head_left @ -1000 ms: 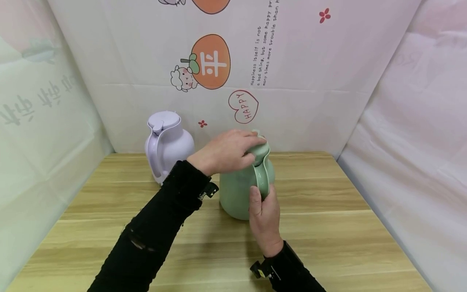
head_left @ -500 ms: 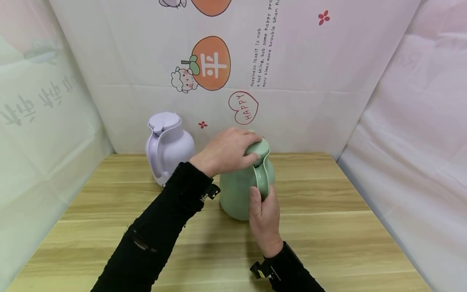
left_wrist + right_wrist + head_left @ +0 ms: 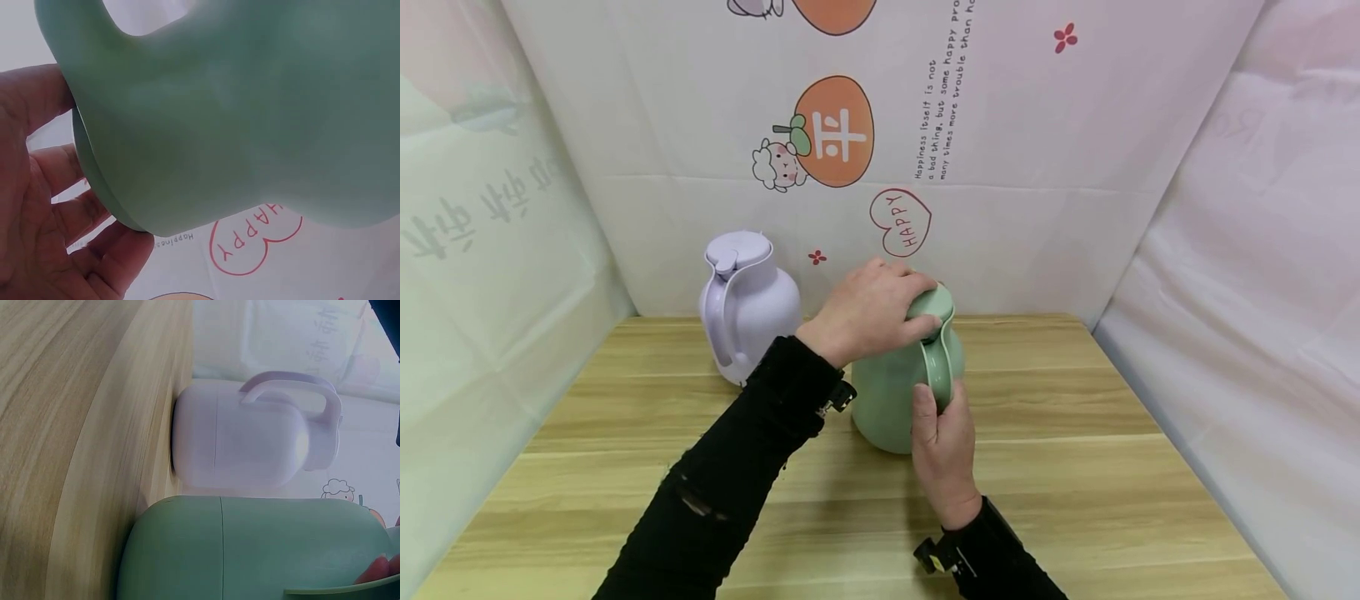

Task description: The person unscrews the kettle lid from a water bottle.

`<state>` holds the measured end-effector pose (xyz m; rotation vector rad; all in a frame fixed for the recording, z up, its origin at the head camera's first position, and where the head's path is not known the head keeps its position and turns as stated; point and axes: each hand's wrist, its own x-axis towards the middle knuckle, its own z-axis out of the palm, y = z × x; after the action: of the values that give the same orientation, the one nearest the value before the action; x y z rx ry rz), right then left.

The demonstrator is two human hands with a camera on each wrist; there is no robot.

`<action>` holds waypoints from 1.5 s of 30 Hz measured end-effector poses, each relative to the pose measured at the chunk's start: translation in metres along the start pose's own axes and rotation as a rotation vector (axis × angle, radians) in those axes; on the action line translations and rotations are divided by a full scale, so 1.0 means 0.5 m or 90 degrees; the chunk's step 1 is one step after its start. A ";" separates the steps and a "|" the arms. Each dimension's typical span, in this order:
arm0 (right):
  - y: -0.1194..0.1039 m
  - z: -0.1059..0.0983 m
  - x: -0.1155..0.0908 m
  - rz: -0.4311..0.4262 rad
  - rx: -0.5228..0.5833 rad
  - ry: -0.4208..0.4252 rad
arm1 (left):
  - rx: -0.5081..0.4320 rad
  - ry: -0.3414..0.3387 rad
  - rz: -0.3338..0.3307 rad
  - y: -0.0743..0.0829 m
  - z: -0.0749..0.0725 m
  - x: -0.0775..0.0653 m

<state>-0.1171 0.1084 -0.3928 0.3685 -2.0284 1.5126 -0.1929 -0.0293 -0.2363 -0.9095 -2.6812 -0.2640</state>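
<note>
A green thermos jug (image 3: 887,408) stands upright on the wooden table in the head view. My left hand (image 3: 872,308) reaches over its top and grips the round lid (image 3: 931,304), thumb on the near side and fingers curled over the far edge. In the left wrist view, the left fingers (image 3: 59,165) bend around the lid's rim at the jug's mouth. My right hand (image 3: 946,446) holds the jug's handle (image 3: 938,371) from the near side, thumb along it; the other fingers are mostly hidden behind the handle. The jug's body fills much of the right wrist view's bottom.
A lilac thermos jug (image 3: 760,308) stands at the back left, its handle facing the near left. White printed cloth (image 3: 1015,233) hangs behind the wooden table (image 3: 1060,500) and along both sides.
My left hand has shifted slightly with its wrist to the right, and its thumb has slid rightward at the lid's near edge. The right hand and the green jug stay in place.
</note>
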 end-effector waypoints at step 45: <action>0.005 0.001 -0.001 -0.008 0.010 0.000 | 0.095 0.055 -0.084 0.028 0.018 0.007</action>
<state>-0.1185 0.1086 -0.3951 0.3868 -2.0119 1.5212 -0.1891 -0.0140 -0.2426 -0.6645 -2.6433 -0.1251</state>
